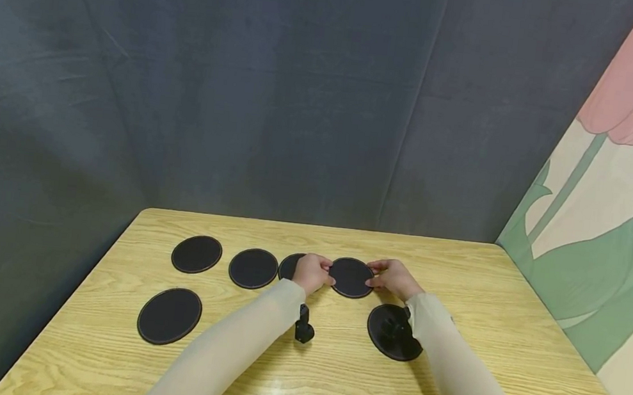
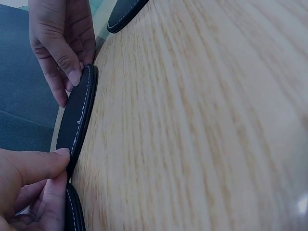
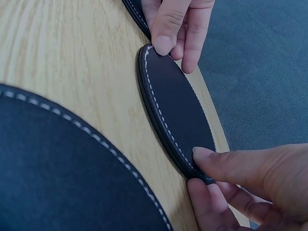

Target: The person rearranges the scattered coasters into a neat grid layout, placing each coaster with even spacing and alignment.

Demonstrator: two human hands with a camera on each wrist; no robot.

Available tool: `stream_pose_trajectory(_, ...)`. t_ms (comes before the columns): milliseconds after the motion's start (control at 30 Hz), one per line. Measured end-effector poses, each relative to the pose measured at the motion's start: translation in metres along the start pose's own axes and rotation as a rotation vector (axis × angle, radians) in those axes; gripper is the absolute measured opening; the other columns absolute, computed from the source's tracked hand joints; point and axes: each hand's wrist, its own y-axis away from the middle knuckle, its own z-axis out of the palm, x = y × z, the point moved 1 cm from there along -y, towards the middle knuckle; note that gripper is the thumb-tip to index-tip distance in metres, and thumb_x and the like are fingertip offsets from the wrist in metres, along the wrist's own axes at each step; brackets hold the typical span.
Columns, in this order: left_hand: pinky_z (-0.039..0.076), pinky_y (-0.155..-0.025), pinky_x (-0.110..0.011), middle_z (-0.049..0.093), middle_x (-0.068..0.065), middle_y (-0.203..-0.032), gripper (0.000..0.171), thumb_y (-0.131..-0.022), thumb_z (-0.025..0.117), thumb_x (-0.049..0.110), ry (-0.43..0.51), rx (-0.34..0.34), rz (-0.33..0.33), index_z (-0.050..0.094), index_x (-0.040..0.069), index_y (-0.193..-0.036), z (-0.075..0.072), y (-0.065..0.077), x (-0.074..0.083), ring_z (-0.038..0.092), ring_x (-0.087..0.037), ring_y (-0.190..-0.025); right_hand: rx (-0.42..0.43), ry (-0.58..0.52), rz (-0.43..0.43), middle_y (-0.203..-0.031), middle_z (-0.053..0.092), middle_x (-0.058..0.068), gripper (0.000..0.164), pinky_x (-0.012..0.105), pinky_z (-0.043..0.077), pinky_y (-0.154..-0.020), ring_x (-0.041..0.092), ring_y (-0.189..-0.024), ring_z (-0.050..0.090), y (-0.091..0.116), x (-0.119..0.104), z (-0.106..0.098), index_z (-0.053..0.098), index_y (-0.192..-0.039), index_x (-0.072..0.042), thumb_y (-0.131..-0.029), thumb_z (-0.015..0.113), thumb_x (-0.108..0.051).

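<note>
A round black coaster [image 1: 351, 277] with pale edge stitching lies between my two hands near the far side of the table. My left hand [image 1: 312, 273] pinches its left edge, thumb on top and fingers at the side. On the opposite edge my right hand [image 1: 395, 278] holds it the same way; in the right wrist view the thumb presses the top face of the coaster [image 3: 175, 106] and its rim looks doubled. Another black coaster [image 1: 288, 267] sits just left of it, partly hidden by my left hand. Below my right wrist lies a further coaster [image 1: 389, 334], partly covered by the sleeve.
More black coasters rest on the wooden table [image 1: 326, 385]: one at the back left [image 1: 197, 254], one beside it [image 1: 254, 268] and one nearer the front left [image 1: 169, 316]. A dark curtain [image 1: 304, 93] hangs behind the table, and a tulip-patterned panel [image 1: 606, 254] stands at right.
</note>
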Motion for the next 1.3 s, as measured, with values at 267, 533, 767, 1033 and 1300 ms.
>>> stream_pose_trajectory(267,0.054,-0.087,-0.035,0.069,-0.012,-0.107,0.040,-0.076,0.079,-0.001,0.001,-0.001,0.022,0.070,0.001,-0.115,-0.0029,0.0034,0.0050,0.063,-0.024,-0.099,0.021,0.015,0.030,-0.113,0.055,0.019,0.052,0.021,0.055,-0.065,0.010,-0.073,0.057,-0.0026,-0.0028,-0.0015,0.054,-0.130,0.010,-0.080,0.071,0.008)
stream_pose_trajectory(533,0.054,-0.087,-0.035,0.069,-0.012,-0.106,0.040,-0.076,0.079,-0.001,-0.004,0.006,0.021,0.070,0.001,-0.114,-0.0030,0.0033,0.0048,0.063,-0.024,-0.098,0.017,0.001,0.045,-0.112,0.054,0.018,0.052,0.021,0.055,-0.066,0.011,-0.076,0.056,-0.0021,-0.0033,-0.0009,0.054,-0.130,0.010,-0.081,0.071,0.009)
stream_pose_trajectory(767,0.054,-0.086,-0.035,0.068,-0.012,-0.106,0.040,-0.076,0.079,-0.001,0.003,-0.003,0.005,0.070,0.002,-0.115,-0.0017,0.0018,0.0023,0.062,-0.023,-0.098,0.016,0.013,0.046,-0.114,0.055,0.020,0.052,0.022,0.055,-0.067,0.012,-0.078,0.056,-0.0020,-0.0020,0.0001,0.054,-0.130,0.010,-0.081,0.070,0.009)
stream_pose_trajectory(1033,0.054,-0.086,-0.035,0.069,-0.010,-0.105,0.039,-0.076,0.080,0.000,0.011,0.006,0.006,0.071,0.002,-0.114,-0.0013,0.0010,0.0021,0.063,-0.023,-0.097,0.018,0.017,0.045,-0.113,0.055,0.018,0.052,0.021,0.055,-0.067,0.012,-0.078,0.056,-0.0035,-0.0006,-0.0001,0.054,-0.130,0.010,-0.081,0.070,0.009)
stream_pose_trajectory(1300,0.054,-0.087,-0.035,0.069,-0.010,-0.107,0.038,-0.079,0.078,0.003,0.025,-0.003,-0.001,0.070,0.002,-0.116,-0.0005,0.0005,-0.0001,0.063,-0.024,-0.102,0.008,-0.006,0.026,-0.109,0.056,0.018,0.048,0.023,0.055,-0.070,0.011,-0.078,0.058,-0.0005,-0.0017,-0.0005,0.052,-0.130,0.012,-0.085,0.068,0.005)
